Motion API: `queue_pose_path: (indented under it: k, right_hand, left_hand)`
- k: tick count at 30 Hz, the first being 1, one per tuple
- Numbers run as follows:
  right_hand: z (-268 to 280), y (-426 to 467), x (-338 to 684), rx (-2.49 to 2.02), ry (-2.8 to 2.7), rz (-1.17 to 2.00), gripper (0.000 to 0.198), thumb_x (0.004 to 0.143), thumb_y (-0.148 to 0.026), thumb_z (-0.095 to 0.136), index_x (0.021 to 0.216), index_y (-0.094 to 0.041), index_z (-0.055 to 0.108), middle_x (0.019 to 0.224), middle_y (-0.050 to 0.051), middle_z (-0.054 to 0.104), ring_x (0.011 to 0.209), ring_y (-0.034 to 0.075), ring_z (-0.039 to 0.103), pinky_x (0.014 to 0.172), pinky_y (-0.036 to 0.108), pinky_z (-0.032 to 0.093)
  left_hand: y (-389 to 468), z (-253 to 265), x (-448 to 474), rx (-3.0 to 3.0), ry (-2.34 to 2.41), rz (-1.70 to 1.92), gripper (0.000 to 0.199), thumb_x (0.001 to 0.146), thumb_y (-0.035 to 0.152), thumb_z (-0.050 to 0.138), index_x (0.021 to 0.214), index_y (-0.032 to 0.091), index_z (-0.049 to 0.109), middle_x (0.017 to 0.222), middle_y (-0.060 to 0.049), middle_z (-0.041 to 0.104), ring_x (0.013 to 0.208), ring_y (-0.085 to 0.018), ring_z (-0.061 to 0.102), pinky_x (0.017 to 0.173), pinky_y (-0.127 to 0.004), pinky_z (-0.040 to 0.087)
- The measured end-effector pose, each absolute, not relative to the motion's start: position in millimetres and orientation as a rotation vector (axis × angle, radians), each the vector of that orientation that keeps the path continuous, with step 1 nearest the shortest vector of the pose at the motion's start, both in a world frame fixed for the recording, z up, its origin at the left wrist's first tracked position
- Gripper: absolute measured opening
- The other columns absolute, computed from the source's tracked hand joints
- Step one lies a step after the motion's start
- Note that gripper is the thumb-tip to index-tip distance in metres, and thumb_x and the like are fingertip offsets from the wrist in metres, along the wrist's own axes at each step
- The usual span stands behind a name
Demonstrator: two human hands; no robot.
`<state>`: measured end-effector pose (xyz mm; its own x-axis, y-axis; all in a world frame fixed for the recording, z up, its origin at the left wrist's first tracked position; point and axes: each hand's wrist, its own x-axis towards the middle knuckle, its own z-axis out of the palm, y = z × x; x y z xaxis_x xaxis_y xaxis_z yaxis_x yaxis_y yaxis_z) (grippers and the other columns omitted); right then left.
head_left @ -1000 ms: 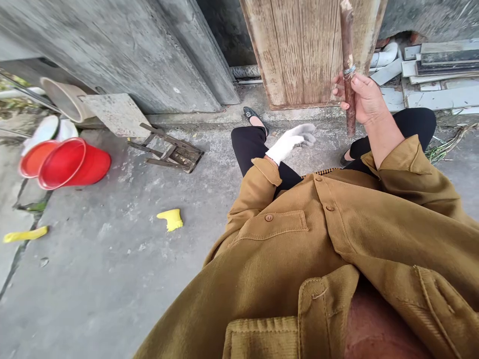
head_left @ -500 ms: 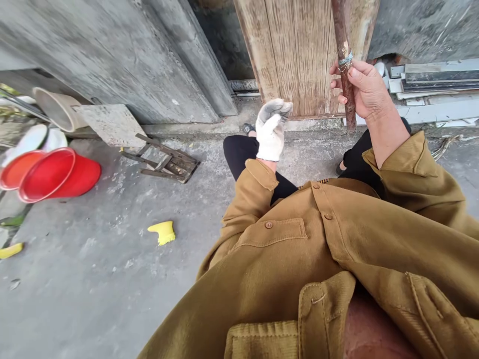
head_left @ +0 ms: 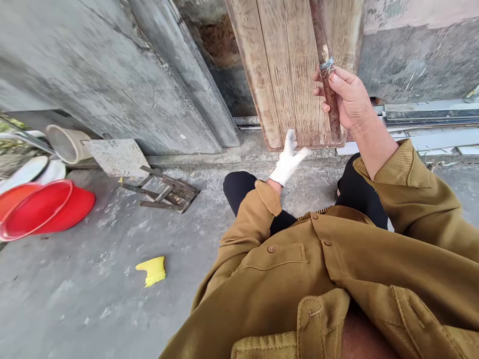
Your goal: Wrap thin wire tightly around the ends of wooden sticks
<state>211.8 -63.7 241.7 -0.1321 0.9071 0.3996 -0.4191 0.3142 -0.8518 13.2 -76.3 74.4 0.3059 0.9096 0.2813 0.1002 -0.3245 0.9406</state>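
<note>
My right hand (head_left: 352, 97), ungloved, is closed round the lower part of a reddish-brown wooden pole (head_left: 320, 30). Thin wire (head_left: 327, 64) is wound round the pole, and my thumb rests just below the coil. The pole stands slightly tilted, its top beyond the upper edge of the view. My left hand (head_left: 287, 162) wears a white glove; it is open, fingers and thumb apart, below and left of the pole's lower end, touching nothing that I can see.
A plank door (head_left: 277, 75) stands right behind the pole. Red basins (head_left: 71, 209), a pale bucket (head_left: 69, 144) and a small wooden stool (head_left: 164, 192) are on the left. A yellow boot-shaped piece (head_left: 152, 270) lies on the concrete floor. Stacked strips (head_left: 430, 134) lie on the right.
My gloved left hand has gone from curled fingers to spread ones and dropped lower relative to the pole. My right hand still holds the pole. The view has tilted upward.
</note>
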Motion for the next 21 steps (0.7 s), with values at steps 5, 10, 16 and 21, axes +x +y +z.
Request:
queue_pose_path:
  k: [5, 10, 16, 21]
  right_hand:
    - [259, -35, 217, -0.596, -1.231, 1.156, 0.039, 0.071, -0.051, 0.093, 0.098, -0.027, 0.077, 0.109, 0.003, 0.075, 0.086, 0.018, 0.064, 0.043, 0.024, 0.039]
    - [262, -1, 237, -0.71, -1.185, 1.128, 0.034, 0.073, -0.049, 0.092, 0.094, -0.028, 0.075, 0.107, 0.003, 0.074, 0.088, 0.019, 0.066, 0.043, 0.025, 0.04]
    - [247, 3, 242, -0.66, -1.24, 1.22, 0.039, 0.078, -0.047, 0.089, 0.101, -0.019, 0.074, 0.106, 0.006, 0.072, 0.076, 0.012, 0.064, 0.044, 0.02, 0.043]
    - [206, -20, 222, -0.603, -1.227, 1.397, 0.044, 0.072, -0.049, 0.093, 0.102, -0.022, 0.075, 0.107, 0.004, 0.072, 0.075, 0.012, 0.063, 0.044, 0.02, 0.045]
  left_hand:
    - [-60, 120, 25, 1.452, 0.758, 1.064, 0.056, 0.098, 0.048, 0.069, 0.145, 0.02, 0.057, 0.112, -0.01, 0.075, 0.071, -0.011, 0.069, 0.073, -0.026, 0.058]
    - [-43, 155, 19, 1.526, 0.713, 1.05, 0.028, 0.097, 0.036, 0.068, 0.114, 0.015, 0.074, 0.07, 0.001, 0.063, 0.055, -0.007, 0.052, 0.051, -0.018, 0.041]
    - [-24, 153, 17, 1.415, 0.762, 1.109, 0.03, 0.099, 0.043, 0.065, 0.1, 0.015, 0.073, 0.068, 0.0, 0.064, 0.047, -0.006, 0.051, 0.045, -0.019, 0.04]
    - [-12, 140, 25, 1.014, 0.823, 1.21, 0.016, 0.095, 0.033, 0.066, 0.094, 0.017, 0.067, 0.063, 0.005, 0.058, 0.04, -0.006, 0.046, 0.041, -0.02, 0.036]
